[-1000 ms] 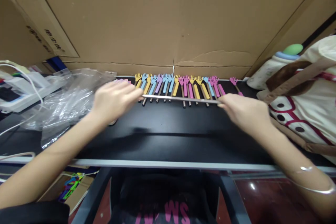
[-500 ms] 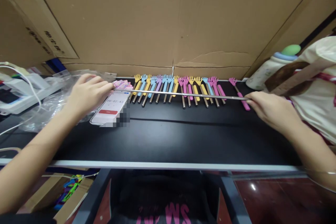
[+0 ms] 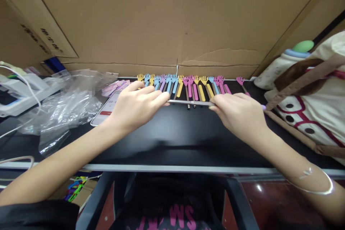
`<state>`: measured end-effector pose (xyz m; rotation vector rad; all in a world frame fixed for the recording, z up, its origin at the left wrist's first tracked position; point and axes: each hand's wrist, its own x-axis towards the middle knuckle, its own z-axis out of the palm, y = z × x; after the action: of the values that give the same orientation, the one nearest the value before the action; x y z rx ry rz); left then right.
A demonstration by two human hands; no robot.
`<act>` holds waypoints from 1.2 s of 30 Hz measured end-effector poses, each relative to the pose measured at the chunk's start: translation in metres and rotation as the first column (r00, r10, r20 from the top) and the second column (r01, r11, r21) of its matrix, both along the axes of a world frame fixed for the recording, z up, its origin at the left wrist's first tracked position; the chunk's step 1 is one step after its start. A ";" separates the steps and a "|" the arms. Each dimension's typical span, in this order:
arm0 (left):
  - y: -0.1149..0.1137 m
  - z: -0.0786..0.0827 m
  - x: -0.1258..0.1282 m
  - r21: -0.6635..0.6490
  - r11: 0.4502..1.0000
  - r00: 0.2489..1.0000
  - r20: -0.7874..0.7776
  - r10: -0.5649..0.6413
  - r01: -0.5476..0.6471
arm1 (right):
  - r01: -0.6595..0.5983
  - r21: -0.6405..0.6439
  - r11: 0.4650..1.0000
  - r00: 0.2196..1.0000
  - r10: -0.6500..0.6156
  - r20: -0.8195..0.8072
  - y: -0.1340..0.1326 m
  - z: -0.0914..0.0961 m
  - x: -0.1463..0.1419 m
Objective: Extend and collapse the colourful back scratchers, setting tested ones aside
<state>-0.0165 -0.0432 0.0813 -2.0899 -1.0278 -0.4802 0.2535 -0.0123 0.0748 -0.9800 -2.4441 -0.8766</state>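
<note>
The left hand (image 3: 140,106) and right hand (image 3: 238,113) each have a closed grip on a metal-shafted back scratcher (image 3: 190,103), held nearly level above the tabletop (image 3: 175,131), between its front edge and the colourful back scratchers (image 3: 189,90) lining its back edge.

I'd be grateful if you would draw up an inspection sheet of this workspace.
Surface: glossy black tabletop with a pale front edge.
Job's things: thin silver metal rod held across; row of yellow, blue, purple and pink claw-headed sticks behind it.
Clutter: crumpled clear plastic bag at left; white-edged smartphone, partly hidden by the left hand.
Grip: left hand and right hand both closed on the rod.
Cables: thin white cables at far left.
Surroundings: brown cardboard panel behind; cream fabric bag with brown straps at right.
</note>
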 end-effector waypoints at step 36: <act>0.003 -0.016 -0.074 -0.027 1.000 0.996 -0.087 -0.006 0.003 | 0.018 0.056 0.998 1.000 -0.017 -0.007 0.016 -0.010 0.057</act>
<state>-0.0909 -0.0399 0.0653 -2.1180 -0.9843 -0.3759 0.3106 0.0038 0.0648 -0.9841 -2.3956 -0.9413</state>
